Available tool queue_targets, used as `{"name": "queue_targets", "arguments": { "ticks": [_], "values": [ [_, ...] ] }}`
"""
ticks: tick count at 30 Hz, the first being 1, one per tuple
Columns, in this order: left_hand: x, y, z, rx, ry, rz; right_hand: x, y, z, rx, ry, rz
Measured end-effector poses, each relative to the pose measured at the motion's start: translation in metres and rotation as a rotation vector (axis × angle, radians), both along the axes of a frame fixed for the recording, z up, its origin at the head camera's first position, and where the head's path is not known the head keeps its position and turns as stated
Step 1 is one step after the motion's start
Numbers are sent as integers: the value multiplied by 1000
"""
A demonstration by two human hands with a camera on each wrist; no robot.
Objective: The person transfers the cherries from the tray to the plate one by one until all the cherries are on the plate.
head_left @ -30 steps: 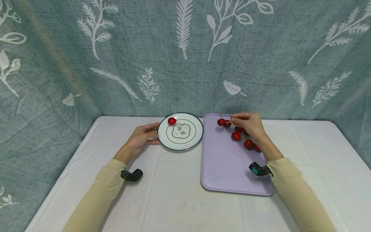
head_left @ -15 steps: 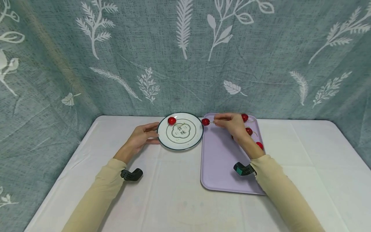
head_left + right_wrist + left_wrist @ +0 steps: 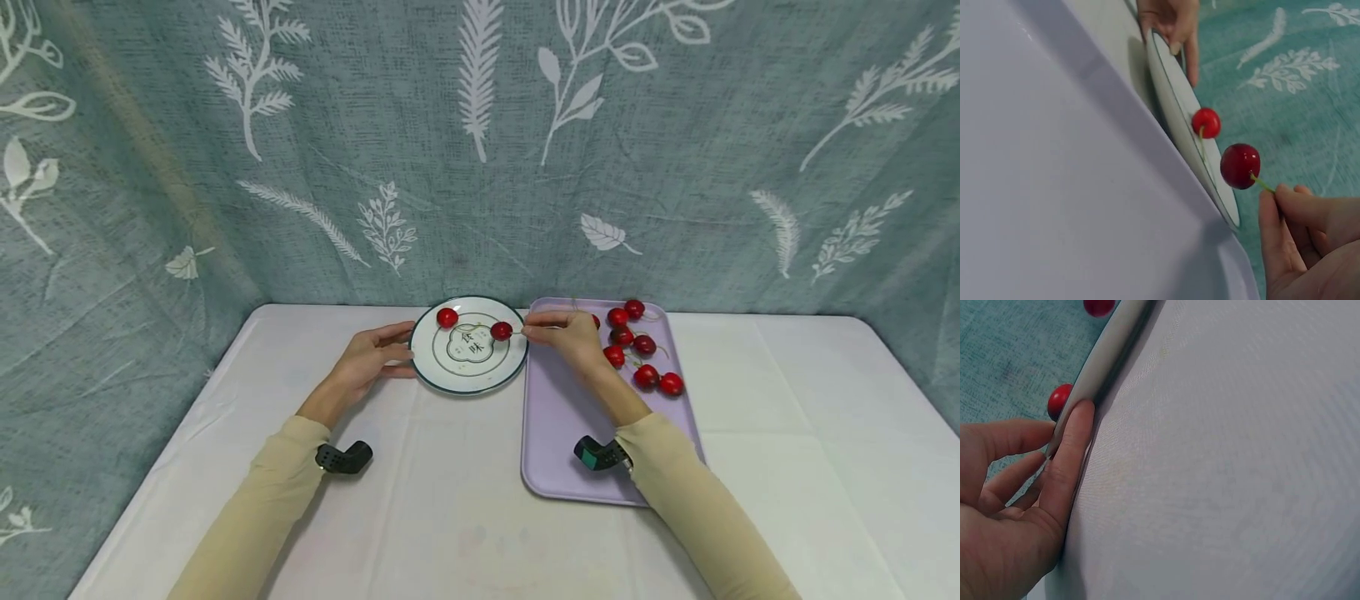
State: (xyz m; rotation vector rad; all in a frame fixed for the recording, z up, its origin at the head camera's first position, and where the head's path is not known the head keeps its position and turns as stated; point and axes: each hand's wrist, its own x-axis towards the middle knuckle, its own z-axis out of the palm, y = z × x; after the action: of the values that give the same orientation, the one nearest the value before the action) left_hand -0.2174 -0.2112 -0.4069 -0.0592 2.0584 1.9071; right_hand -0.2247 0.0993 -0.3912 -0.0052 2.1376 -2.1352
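A round white plate [image 3: 465,382] with a dark rim and printed centre stands left of the tray. My left hand [image 3: 369,362] holds its left edge, the rim lying between thumb and fingers in the left wrist view. One bright red cherry [image 3: 447,317] rests on the far left part of the plate. With thumb and fingertips my right hand [image 3: 566,335] pinches the thin green stem of a darker red cherry [image 3: 1240,166]. That cherry hangs just above the plate's right half, apart from the other one.
A lilac tray [image 3: 570,450] lies right of the plate, partly under my right forearm. Several red cherries [image 3: 646,377] with stems are gathered in its far right part. A green leaf-patterned cloth [image 3: 480,208] rises behind the white-covered table [image 3: 450,517].
My right hand has moved left from the tray's cherries to the plate's right edge, bringing one cherry by its stem. The left hand stays at the plate.
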Motion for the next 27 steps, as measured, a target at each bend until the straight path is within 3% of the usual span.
{"name": "queue_targets", "arguments": {
  "ticks": [9,16,27],
  "values": [
    [-1,1,1,-5,0,2,1,-17,-6,-56,20,-31],
    [-1,1,-1,-4,7,-3,-2,-33,-9,-151,-34,-46],
    [-1,1,-2,-17,7,8,-2,-58,-11,-163,-104,-33]
  ]
}}
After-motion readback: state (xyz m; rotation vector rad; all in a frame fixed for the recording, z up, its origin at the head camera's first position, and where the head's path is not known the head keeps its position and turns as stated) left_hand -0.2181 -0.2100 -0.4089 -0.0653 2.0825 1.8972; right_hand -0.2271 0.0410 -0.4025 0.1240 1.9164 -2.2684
